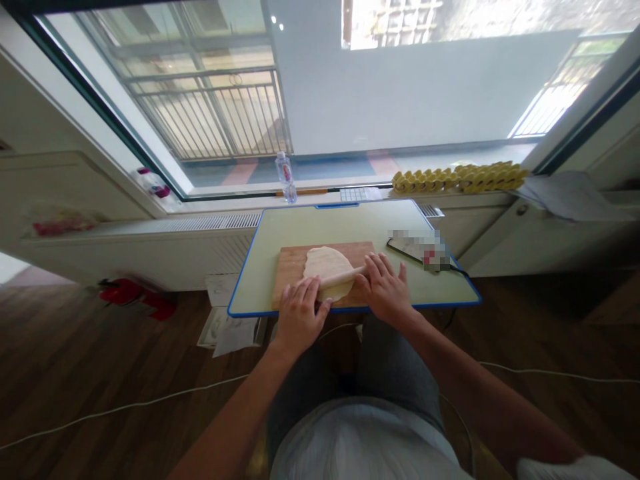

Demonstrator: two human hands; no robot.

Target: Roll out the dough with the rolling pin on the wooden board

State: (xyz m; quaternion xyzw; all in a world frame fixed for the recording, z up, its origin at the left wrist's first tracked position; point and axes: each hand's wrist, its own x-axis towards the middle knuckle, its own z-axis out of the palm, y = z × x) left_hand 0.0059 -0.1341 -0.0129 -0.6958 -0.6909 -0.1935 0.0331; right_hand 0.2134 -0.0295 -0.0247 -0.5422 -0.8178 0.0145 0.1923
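A flattened sheet of pale dough [326, 263] lies on a wooden board [291, 259] near the front edge of a small table. Across the dough rests a light wooden rolling pin [343, 276], slightly tilted, its right end farther from me. The fingers of my left hand [301, 313] lie over its left end, with the thumb on the near side. My right hand [386, 285] covers the right end, fingers curved over it. Both ends of the pin are hidden under my hands. Dough shows on both sides of the pin.
The pale green, blue-edged table [265, 230] also bears a phone [417, 252] with a black cable at the right. On the windowsill stand a plastic bottle [286, 179] and yellow trays [460, 178]. A red fire extinguisher [137, 298] and a box [233, 331] are on the floor.
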